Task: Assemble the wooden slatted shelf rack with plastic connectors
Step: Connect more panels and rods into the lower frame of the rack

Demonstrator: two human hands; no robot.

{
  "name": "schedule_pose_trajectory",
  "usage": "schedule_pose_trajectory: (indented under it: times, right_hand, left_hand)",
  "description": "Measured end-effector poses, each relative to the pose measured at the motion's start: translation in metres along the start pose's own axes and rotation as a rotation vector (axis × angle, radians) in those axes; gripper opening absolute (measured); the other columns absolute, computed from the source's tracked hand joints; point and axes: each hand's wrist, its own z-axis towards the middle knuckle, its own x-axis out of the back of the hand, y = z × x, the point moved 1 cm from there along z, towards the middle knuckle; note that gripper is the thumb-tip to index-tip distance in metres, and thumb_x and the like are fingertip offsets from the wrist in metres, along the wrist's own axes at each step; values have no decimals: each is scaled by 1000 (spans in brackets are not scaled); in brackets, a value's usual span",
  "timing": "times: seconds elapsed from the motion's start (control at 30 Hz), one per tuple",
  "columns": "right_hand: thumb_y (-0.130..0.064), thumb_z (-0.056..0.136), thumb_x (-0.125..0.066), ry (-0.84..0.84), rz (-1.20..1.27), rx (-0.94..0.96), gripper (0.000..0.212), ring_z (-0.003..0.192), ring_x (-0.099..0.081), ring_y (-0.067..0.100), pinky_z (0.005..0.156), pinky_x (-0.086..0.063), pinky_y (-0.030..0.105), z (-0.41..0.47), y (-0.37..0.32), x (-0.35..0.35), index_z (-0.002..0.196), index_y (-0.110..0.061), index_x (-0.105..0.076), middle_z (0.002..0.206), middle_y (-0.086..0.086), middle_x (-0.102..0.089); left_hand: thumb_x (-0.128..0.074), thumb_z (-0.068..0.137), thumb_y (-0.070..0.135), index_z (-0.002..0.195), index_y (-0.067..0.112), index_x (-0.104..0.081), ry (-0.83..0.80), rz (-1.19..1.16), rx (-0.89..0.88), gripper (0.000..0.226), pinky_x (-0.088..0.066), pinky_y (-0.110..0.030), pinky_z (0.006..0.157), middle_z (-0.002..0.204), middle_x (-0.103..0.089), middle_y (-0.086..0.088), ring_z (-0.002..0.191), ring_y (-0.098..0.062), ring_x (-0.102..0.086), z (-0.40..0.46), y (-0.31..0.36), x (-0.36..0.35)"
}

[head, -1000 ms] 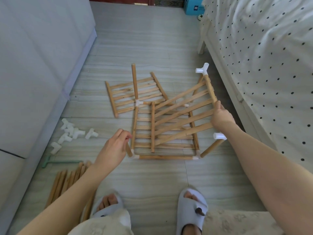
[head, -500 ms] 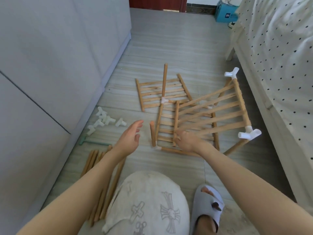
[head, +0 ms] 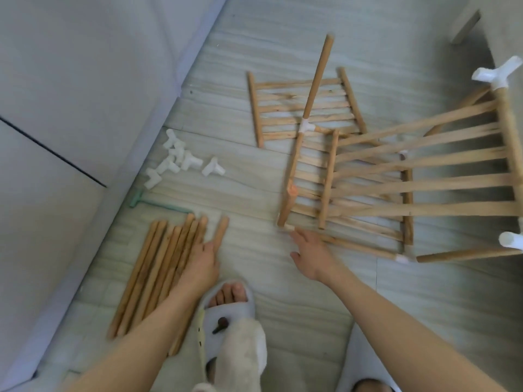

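Observation:
The part-built wooden rack [head: 396, 182] lies on the floor at the right, its slatted panels tilted across each other and joined by white plastic connectors [head: 498, 76]. A loose slatted panel [head: 302, 108] lies behind it. My left hand [head: 202, 265] rests on a bundle of loose wooden rods [head: 158, 267] at the lower left, fingers over one rod. My right hand [head: 311, 256] hovers open, palm down, just in front of the rack's near left corner. A heap of spare white connectors [head: 181, 161] lies by the wall.
A grey cabinet wall [head: 70, 108] runs along the left. A thin green tool [head: 158, 206] lies on the floor between the connectors and the rods. My slippered foot [head: 226, 315] stands between my arms. A bed leg [head: 467, 26] shows at the top right.
My left hand has dropped from mid-air down onto the rod bundle. My right hand has let go of the rack and drawn back. The view has swung left and down.

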Motion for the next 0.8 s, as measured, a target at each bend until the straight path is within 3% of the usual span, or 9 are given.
schedule_pose_trajectory:
  times: [0.07,0.13,0.2,0.27,0.33,0.5,0.63,0.73,0.8]
  right_hand:
    - [-26,98,-40,51,-28,-12,58,141,-18,24,112,-25,39,4,9,-7,149,-19,-14,155,3,-16]
    - [-25,97,-41,84,-47,-30,59,140,-21,24,111,-26,39,6,15,-12,149,-20,-13,154,3,-17]
    - [-26,97,-41,112,-103,-24,59,138,-23,25,109,-24,39,10,18,-13,148,-20,-14,154,3,-18]
    - [-28,97,-40,125,-138,-21,57,135,-26,27,108,-24,40,15,17,-13,148,-19,-15,154,1,-20]
    - [-31,97,-40,112,-111,-45,56,134,-27,28,107,-25,41,19,17,-10,147,-19,-18,153,0,-22]
    - [-33,96,-41,26,-109,-36,57,135,-24,28,108,-24,41,10,18,-10,147,-21,-19,152,-2,-21]
    - [-26,98,-39,-158,-41,-1,55,138,-27,28,110,-26,34,-9,16,12,148,-17,-17,154,6,-22]
    - [-20,100,-34,-254,-10,-17,44,132,-37,29,104,-31,31,-29,7,52,143,-15,-35,148,11,-37]
    - [-21,100,-32,-209,-79,-6,40,126,-44,30,100,-35,32,-47,5,88,135,-8,-47,140,15,-45]
  left_hand:
    - [-46,84,12,149,34,11,26,36,26,89,13,-45,114,157,-5,-12,143,-37,13,4,3,-11]
    - [-41,87,7,151,22,2,-21,28,41,79,-21,-40,113,141,-37,-10,131,-36,-28,9,4,-21]
    - [-34,88,2,151,16,-8,-53,8,60,71,-35,-38,101,121,-46,-9,114,-31,-43,12,4,-22]
    - [-37,87,-2,150,16,-15,-35,-109,43,69,-37,-43,100,126,-44,-21,119,-36,-42,10,6,-14]
    - [-44,84,-8,146,13,-27,-1,-312,17,68,-41,-45,93,128,-42,-27,112,-38,-46,4,9,-2]
    - [-54,86,-6,138,1,-42,58,-455,-102,54,-42,-40,89,108,-49,-24,97,-36,-50,-5,10,26]
    - [-52,89,-2,142,4,-36,149,-441,-180,55,-43,-37,83,108,-47,-15,95,-29,-49,-12,19,68]
    - [-47,92,0,145,6,-28,228,-409,-245,57,-43,-38,78,104,-42,-9,88,-23,-46,-11,39,113]
    - [-42,95,4,148,10,-21,254,-422,-279,58,-43,-35,77,108,-39,-4,86,-20,-46,-13,61,146]
